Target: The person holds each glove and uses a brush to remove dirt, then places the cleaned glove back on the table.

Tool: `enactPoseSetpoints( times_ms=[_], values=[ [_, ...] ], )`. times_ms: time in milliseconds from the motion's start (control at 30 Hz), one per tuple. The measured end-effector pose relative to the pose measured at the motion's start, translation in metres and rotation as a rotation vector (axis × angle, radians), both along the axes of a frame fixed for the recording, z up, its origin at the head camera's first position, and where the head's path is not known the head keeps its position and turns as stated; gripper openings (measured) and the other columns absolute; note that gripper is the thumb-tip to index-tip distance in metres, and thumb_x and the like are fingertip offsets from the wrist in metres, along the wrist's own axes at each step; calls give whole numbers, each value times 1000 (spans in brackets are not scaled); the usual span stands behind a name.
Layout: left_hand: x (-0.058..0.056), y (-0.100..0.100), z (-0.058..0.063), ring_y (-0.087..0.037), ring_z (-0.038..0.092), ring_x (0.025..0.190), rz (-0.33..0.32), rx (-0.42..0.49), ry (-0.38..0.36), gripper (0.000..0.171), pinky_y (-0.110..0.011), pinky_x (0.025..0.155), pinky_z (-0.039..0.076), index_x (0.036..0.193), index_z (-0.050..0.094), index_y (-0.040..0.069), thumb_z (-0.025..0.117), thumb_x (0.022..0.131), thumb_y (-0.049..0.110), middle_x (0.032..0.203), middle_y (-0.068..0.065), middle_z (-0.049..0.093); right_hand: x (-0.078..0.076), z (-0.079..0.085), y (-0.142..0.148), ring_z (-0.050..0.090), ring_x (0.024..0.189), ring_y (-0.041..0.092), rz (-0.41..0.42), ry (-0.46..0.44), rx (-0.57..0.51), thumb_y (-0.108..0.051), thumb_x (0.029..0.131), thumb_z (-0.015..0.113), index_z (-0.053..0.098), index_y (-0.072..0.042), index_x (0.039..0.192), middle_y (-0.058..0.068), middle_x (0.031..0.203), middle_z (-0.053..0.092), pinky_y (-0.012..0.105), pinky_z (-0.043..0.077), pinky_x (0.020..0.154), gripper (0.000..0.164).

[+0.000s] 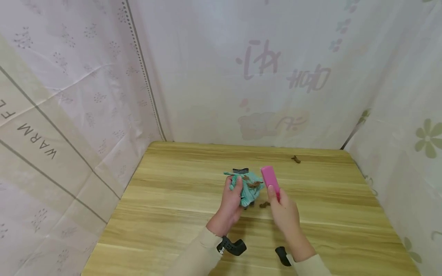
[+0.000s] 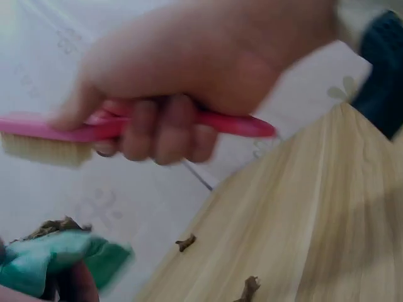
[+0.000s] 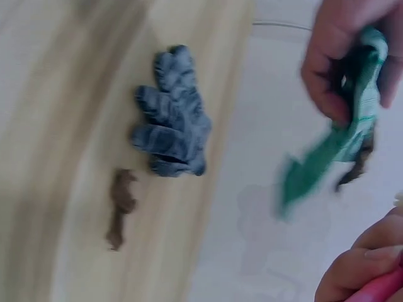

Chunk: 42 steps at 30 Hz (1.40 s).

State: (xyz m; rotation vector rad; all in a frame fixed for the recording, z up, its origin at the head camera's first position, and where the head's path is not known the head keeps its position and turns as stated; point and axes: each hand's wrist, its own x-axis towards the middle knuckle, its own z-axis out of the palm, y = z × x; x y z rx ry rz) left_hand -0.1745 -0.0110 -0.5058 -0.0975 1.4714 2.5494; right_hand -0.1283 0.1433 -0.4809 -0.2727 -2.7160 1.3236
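Note:
My left hand (image 1: 230, 199) grips a crumpled green cloth-like sheet (image 1: 251, 195), thumb on top. Brown, knobbly, twisted pieces (image 1: 254, 184) lie on the sheet. To the right, my right hand (image 1: 284, 211) holds a pink brush (image 1: 270, 178) by its handle, fingers wrapped round it and thumb along its back. Pale bristles (image 2: 47, 150) face down in the left wrist view, apart from the green sheet. In the right wrist view, a brown piece (image 3: 362, 160) sticks out past the sheet's edge.
A grey-blue, glove-like lobed thing (image 3: 173, 119) lies on the wooden table (image 1: 165, 199), just beyond the left hand. One loose brown piece (image 1: 264, 205) lies between the hands, another (image 1: 296, 159) near the back right edge. Printed curtains (image 1: 207, 76) surround the table.

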Motion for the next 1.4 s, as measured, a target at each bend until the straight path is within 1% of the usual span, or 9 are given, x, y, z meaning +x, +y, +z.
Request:
enactPoseSetpoints(
  times_ms=[100,233,333,433,600,833,1000,1233,1400],
  values=[
    [1,3,-3,-11,60,97,-16,-48,21,22,-24,81,52,125,40,19,49,108,30,109,2,56,-4,7,-3,43,58,19,6,31,6,-58,105,37,56,-7,95,7,72,53,31,35,52,56],
    [3,7,-7,-11,60,99,3,-150,64,22,-25,82,52,125,41,12,51,107,22,112,-1,57,-7,10,-12,43,57,19,26,64,86,-53,106,43,55,-7,89,5,66,48,31,33,52,49],
    [3,11,-7,-10,58,102,32,-223,94,21,-25,84,51,124,45,9,52,107,19,115,-3,57,-7,9,-18,43,55,19,40,55,155,-52,105,45,53,-7,86,4,62,45,31,31,50,49],
    [4,12,-5,-10,59,96,41,-259,99,20,-24,79,51,121,48,8,53,106,20,112,-4,59,-6,5,-21,43,53,19,57,36,201,-55,105,44,52,-8,85,4,61,44,31,30,49,52],
    [3,12,-3,-9,60,87,60,-222,59,18,-22,72,52,116,50,7,54,106,21,102,-1,59,-4,-8,-19,42,52,18,71,32,271,-54,105,45,49,-10,81,2,61,43,30,29,48,50],
    [3,9,-4,-10,61,97,88,-130,-20,21,-23,79,52,121,49,2,52,106,17,108,-4,60,0,-17,-8,41,52,17,105,32,327,-53,105,46,46,-11,79,2,59,41,30,28,47,49],
    [2,9,-5,-11,59,103,106,-98,-38,25,-24,85,53,123,48,1,53,106,18,113,-6,59,2,-16,-1,42,53,17,123,15,337,-53,104,47,49,-12,80,1,59,43,30,29,48,47],
    [1,7,-7,-12,60,106,107,-79,-28,28,-24,87,53,127,47,1,52,107,20,116,-6,58,2,-17,8,42,54,16,131,-33,295,-60,103,44,53,-13,82,1,60,45,29,30,50,52],
    [-2,3,-8,-12,62,100,66,-67,14,30,-25,83,54,125,52,1,56,105,23,110,-5,61,-1,-12,12,43,56,16,98,-61,180,-59,105,39,60,-9,91,3,65,50,29,33,50,56]
  ],
)
